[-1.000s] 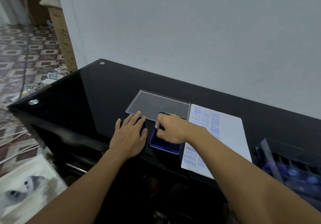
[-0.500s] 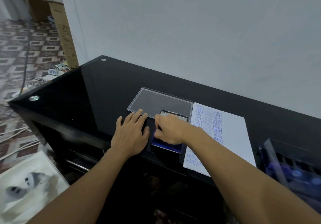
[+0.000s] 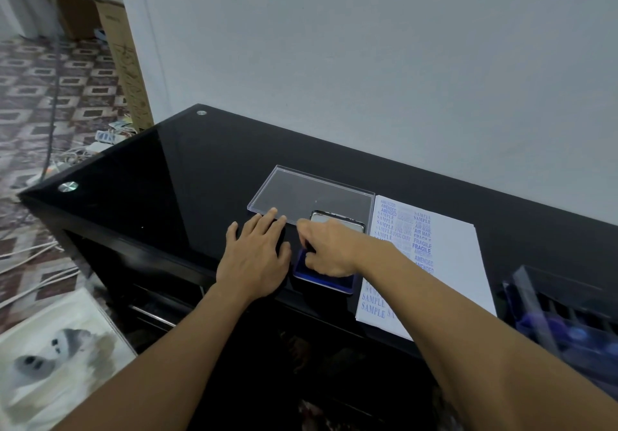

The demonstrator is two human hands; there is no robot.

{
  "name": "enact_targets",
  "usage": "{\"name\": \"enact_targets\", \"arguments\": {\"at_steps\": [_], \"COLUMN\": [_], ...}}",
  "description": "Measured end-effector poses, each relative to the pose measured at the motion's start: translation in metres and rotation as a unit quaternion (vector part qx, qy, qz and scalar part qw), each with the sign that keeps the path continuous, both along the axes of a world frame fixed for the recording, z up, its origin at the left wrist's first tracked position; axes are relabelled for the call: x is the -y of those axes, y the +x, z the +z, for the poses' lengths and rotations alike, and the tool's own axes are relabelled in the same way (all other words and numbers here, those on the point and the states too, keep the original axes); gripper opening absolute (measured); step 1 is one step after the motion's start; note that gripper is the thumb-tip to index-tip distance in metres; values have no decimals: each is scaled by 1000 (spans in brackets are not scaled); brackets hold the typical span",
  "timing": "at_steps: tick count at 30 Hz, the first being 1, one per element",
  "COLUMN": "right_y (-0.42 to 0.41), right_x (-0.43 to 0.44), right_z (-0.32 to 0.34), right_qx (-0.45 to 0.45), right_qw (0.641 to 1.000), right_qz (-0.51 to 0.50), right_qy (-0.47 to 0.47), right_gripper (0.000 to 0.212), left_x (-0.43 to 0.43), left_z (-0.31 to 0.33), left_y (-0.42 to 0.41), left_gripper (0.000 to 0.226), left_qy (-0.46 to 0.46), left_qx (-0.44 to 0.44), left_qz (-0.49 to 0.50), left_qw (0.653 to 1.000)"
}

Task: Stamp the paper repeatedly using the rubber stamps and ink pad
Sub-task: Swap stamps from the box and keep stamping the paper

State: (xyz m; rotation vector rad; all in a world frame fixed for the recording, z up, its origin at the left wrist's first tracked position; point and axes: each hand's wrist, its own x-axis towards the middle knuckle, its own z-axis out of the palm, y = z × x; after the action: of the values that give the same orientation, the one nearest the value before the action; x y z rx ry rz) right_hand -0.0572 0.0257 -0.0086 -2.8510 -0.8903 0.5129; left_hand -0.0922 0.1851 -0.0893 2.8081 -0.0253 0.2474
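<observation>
Right hand point(image 3: 329, 250) pinches stamp point(image 3: 309, 247) on ink pad point(image 3: 329, 281) — left hand point(image 3: 257, 256) flat.

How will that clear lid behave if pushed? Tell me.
The clear lid looks thin and shallow, so probably light. It lies flat on the glossy black tabletop, so it would likely slide, not tip. Its straight edges suggest stiff plastic.

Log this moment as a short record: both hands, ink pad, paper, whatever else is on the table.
left hand: flat on table, fingers straight
right hand: pinches dark stamp down on ink pad
ink pad: blue, left of paper
paper: white, many blue stamped words
clear tray: behind the hands
stamp box: far right, blurred
</observation>
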Motion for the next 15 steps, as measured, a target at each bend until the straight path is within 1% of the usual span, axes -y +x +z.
{"name": "enact_targets", "arguments": {"at_steps": [7, 11, 15], "right_y": [-5, -5, -6], "right_x": [4, 3, 0], "right_z": [-8, -12, -14], "right_qx": [3, 13, 21], "right_qw": [998, 996, 996], "right_qz": [-31, -45, -47], "right_qy": [62, 74, 78], "right_gripper": [14, 19, 18], "left_x": [1, 1, 1], "left_z": [1, 1, 0], "left_y": [0, 1, 0], "left_gripper": [57, 57, 57], "left_qy": [-4, -4, -5], "left_qx": [0, -5, 0], "left_qz": [2, 1, -1], "left_qw": [1000, 1000, 1000]}}
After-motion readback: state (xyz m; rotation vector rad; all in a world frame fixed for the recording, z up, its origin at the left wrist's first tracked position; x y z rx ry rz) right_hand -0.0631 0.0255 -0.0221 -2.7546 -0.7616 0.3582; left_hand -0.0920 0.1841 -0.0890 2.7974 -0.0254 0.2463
